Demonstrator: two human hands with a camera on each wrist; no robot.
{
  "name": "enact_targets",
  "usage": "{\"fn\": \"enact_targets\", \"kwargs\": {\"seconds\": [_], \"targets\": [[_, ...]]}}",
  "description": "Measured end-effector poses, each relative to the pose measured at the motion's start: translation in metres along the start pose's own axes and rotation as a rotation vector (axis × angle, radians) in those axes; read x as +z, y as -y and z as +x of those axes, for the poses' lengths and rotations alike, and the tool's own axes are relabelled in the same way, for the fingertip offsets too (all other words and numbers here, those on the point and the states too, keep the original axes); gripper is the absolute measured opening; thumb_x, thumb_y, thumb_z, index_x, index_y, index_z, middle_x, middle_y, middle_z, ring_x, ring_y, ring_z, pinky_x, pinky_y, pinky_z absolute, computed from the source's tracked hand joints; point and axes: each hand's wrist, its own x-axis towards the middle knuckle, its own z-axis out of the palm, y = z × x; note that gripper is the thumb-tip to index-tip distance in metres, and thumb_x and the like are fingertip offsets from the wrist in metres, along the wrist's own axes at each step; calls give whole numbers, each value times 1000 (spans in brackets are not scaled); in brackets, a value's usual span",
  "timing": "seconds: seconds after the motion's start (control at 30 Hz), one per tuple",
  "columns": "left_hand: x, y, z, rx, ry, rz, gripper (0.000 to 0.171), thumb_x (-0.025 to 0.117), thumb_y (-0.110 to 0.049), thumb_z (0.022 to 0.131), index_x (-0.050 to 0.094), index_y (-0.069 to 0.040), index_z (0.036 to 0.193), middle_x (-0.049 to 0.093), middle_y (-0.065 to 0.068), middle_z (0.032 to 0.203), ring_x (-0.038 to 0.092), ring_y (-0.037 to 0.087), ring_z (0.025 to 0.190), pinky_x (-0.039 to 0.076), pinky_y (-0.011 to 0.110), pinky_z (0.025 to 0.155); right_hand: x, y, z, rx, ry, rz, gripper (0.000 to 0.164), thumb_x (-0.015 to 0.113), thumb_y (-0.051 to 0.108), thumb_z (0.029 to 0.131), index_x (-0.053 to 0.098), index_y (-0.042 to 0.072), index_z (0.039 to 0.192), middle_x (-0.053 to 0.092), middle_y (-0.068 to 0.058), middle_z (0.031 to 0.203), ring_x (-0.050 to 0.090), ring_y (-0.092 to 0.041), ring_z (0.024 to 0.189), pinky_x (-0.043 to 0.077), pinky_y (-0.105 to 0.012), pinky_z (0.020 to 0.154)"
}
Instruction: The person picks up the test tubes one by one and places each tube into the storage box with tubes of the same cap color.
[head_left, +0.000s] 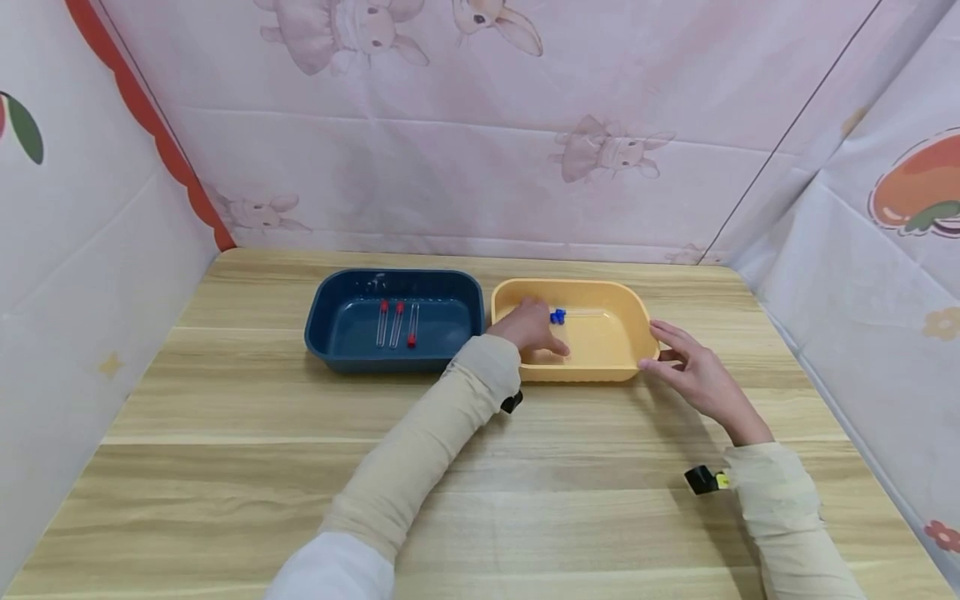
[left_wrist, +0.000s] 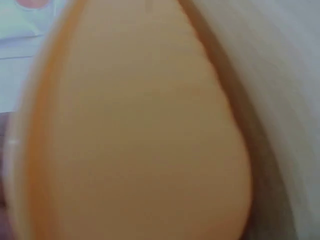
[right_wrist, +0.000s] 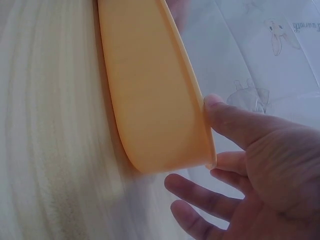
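The left hand [head_left: 531, 327] reaches down into the yellow plastic basin [head_left: 645, 350], its thumb spread from the other fingers, which are partly hidden. Close to its fingertips lie blue-capped clear tubes [head_left: 558, 317] on the basin floor; I see nothing held in that hand. At the basin's right end, the right hand [head_left: 693, 375] holds the corner of the rim between thumb and index finger. The right wrist view shows this thumb [right_wrist: 214, 102] against the rim, the remaining fingers loosely bent below. Only the basin's outer wall [left_wrist: 150, 125] fills the left wrist view.
Left of the yellow basin stands a dark blue basin [head_left: 322, 354], nearly touching it. Inside lie red-capped clear tubes [head_left: 396, 325], one with its cap toward the front. Both stand on a wooden table [head_left: 247, 467] with patterned cloth [head_left: 465, 175] behind and at the sides.
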Motion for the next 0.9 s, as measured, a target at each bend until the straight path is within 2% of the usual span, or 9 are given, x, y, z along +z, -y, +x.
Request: {"fn": "enact_targets", "kwargs": {"seconds": [0.13, 0.2, 0.27, 0.33, 0.4, 0.47, 0.6, 0.8, 0.9], "targets": [[-8, 0, -3, 20, 4, -19, 54, 80, -40, 92, 59, 1, 120, 56, 8, 104, 52, 21, 94, 48, 30, 86, 0, -1, 1, -8, 4, 5, 63, 75, 7, 95, 45, -16, 146, 40, -29, 157, 62, -2, 98, 50, -8, 78], [-13, 1, -5, 39, 2, -46, 50, 77, -38, 95, 57, 1, 120, 53, 7, 98, 51, 20, 88, 46, 30, 79, 0, -1, 1, -14, 5, 10, 63, 76, 6, 95, 45, -17, 146, 40, -31, 156, 61, 1, 97, 50, -8, 77], [-17, 4, -8, 56, -10, -76, 55, 74, -38, 97, 53, 0, 131, 57, 9, 107, 55, 20, 93, 48, 30, 83, 0, -1, 1, -17, 7, 15, 63, 76, 5, 94, 45, -17, 145, 40, -32, 155, 60, 3, 97, 51, -8, 77], [-21, 7, -12, 69, -21, -102, 65, 71, -38, 100, 46, 0, 146, 58, 13, 131, 58, 22, 113, 48, 30, 98, 0, 1, 1, -14, 10, 21, 64, 76, 6, 94, 45, -17, 145, 39, -32, 155, 62, 0, 99, 51, -8, 78], [-26, 9, -16, 80, -35, -111, 75, 69, -38, 101, 35, -2, 158, 47, 13, 154, 49, 23, 136, 40, 34, 114, -1, 1, 1, -6, 9, 33, 65, 76, 5, 94, 44, -17, 146, 38, -33, 156, 67, -11, 101, 52, -9, 78], [-31, 9, -21, 87, -42, -115, 82, 67, -39, 102, 26, -5, 163, 34, 12, 165, 35, 24, 149, 30, 38, 122, -2, 2, 1, 6, 11, 46, 66, 76, 4, 94, 42, -16, 147, 35, -34, 157, 69, -28, 106, 52, -9, 78], [-41, 11, -35, 94, -52, -138, 83, 67, -42, 101, 24, -7, 164, 36, 13, 164, 37, 25, 148, 32, 40, 121, -3, 3, 1, 20, 7, 51, 67, 75, 4, 95, 40, -14, 150, 36, -36, 155, 63, -49, 113, 51, -8, 77], [-55, 16, -61, 102, -121, -170, 81, 65, -45, 102, 27, -9, 163, 38, 11, 161, 46, 25, 141, 43, 43, 114, -7, 8, -1, 19, 1, 52, 63, 69, 8, 100, 39, -12, 152, 44, -38, 148, 66, -50, 105, 50, -9, 76], [-64, 20, -75, 120, -159, -165, 79, 65, -44, 102, 28, -10, 164, 36, 10, 162, 47, 24, 140, 45, 42, 112, -11, 12, -2, 13, -4, 28, 60, 64, 11, 104, 37, -11, 153, 43, -37, 150, 61, -52, 116, 46, -5, 81]]}}
